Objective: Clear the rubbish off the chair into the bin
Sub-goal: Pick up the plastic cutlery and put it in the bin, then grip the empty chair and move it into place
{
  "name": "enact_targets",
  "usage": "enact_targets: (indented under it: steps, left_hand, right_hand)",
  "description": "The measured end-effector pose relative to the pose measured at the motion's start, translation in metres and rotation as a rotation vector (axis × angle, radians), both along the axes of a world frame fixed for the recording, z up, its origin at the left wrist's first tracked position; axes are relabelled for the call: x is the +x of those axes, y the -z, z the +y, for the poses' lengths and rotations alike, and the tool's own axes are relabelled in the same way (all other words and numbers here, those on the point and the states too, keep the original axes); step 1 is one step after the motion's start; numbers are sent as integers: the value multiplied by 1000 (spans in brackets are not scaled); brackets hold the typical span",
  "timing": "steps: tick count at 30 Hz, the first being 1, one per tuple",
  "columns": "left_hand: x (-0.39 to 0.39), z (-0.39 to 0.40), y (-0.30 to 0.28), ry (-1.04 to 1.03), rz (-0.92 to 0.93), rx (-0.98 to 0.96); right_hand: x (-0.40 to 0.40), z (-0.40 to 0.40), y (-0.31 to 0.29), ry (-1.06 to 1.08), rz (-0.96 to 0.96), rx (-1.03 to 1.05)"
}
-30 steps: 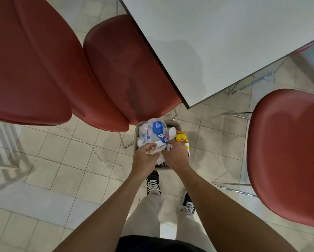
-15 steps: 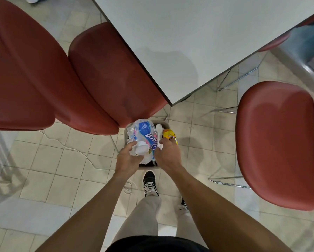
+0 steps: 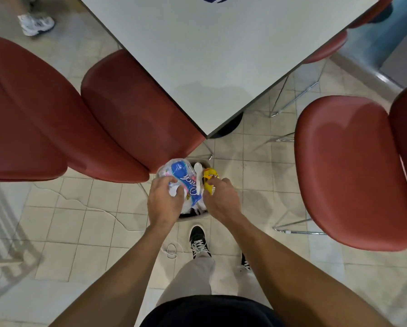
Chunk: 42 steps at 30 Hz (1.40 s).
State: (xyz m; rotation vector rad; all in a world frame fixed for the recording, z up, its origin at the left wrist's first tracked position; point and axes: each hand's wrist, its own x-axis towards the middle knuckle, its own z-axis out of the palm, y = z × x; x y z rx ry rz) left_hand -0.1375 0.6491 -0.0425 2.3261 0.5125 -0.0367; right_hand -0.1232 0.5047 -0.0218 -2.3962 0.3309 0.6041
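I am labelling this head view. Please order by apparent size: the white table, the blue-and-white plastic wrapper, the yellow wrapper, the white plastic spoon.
1. White table, by far the largest.
2. Blue-and-white plastic wrapper.
3. Yellow wrapper and white plastic spoon: they look similar, and hands partly cover both, so I do not rank them.

Both hands reach down over a small bin (image 3: 190,215) on the tiled floor. The left hand (image 3: 166,204) grips crumpled white paper (image 3: 174,188) against a blue-and-white wrapper (image 3: 186,180); the right hand (image 3: 221,199) pinches a yellow packet (image 3: 209,179). Red chairs (image 3: 131,109) flank the desk (image 3: 209,55) corner.
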Motion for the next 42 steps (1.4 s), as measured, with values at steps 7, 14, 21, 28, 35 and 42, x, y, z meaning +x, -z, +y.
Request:
enact_targets:
  steps: [7,14,21,28,35,42]
  left_hand:
    - [22,-55,-34,217,23,-22]
    - [15,-144,-45,379,34,-92]
    - [-10,-243,-58,502,-19,-137]
    - [-19,-311,-84,605,-38,-89]
    - [-18,-365,-117,708,-96,-37]
    - [-29,-439,-129,696,-149,-20]
  right_hand:
    - [1,-56,-33,137,-81,79]
    - [-27,-160,-51,238,-93,101]
    - [-63,-258,-72,254,-132,107]
    - [-88,-323,-93,320,-151,72]
    - [-104,-378,-111,382,-278,61]
    - [-109,-455,-127,306,-352,79]
